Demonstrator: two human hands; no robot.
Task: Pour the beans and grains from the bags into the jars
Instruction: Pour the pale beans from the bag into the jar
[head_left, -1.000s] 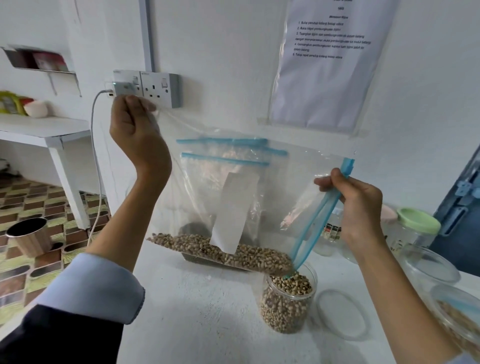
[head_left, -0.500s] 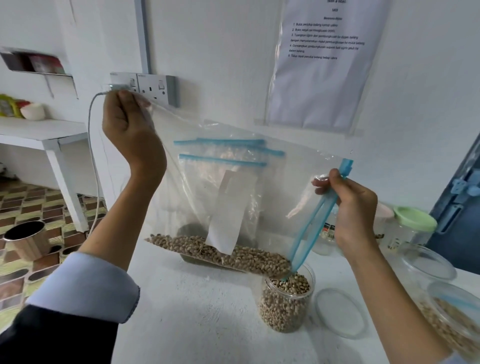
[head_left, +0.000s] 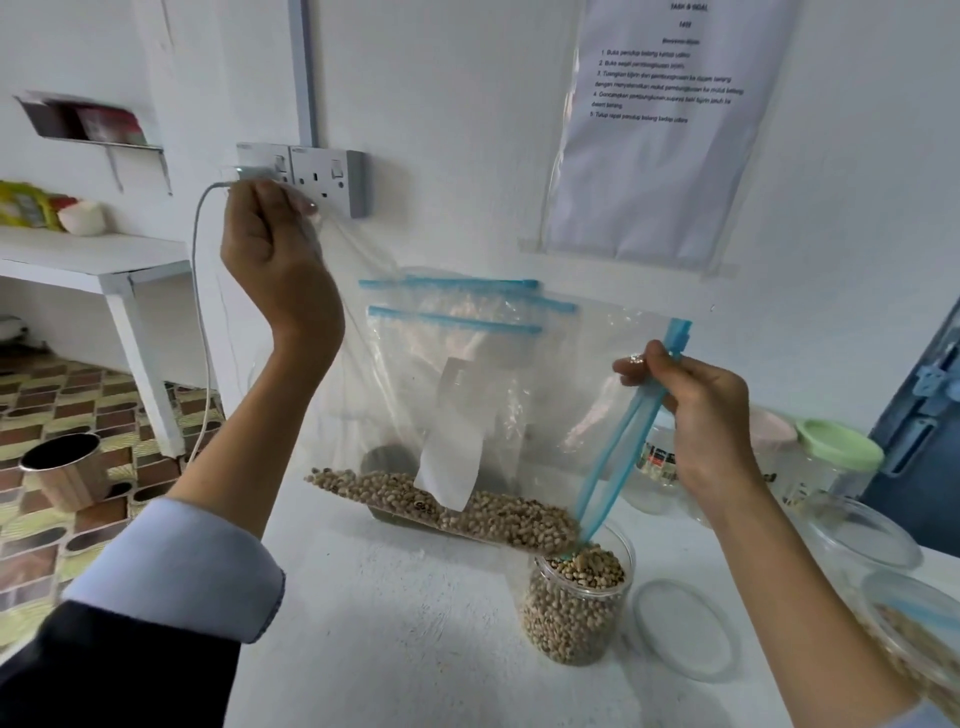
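Note:
A clear zip bag (head_left: 582, 395) with a blue zipper strip hangs tilted over the white table. My left hand (head_left: 270, 249) pinches its raised bottom corner up near the wall socket. My right hand (head_left: 696, 415) grips the blue zipper edge, whose low end dips into an open clear jar (head_left: 576, 608). Pale beans (head_left: 457, 506) lie along the bag's lower side and run towards the jar, which is nearly full of the same beans. A white label sits on the bag's face.
The jar's clear lid (head_left: 685, 629) lies flat to its right. More zip bags (head_left: 457, 322) lean against the wall behind. A green-lidded jar (head_left: 831, 457) and clear containers (head_left: 909, 623) stand at the right. A cable hangs from the socket (head_left: 322, 176).
Both hands keep their grip with the bag tilted. The bean level in the jar looks slightly higher; the bag has hardly moved.

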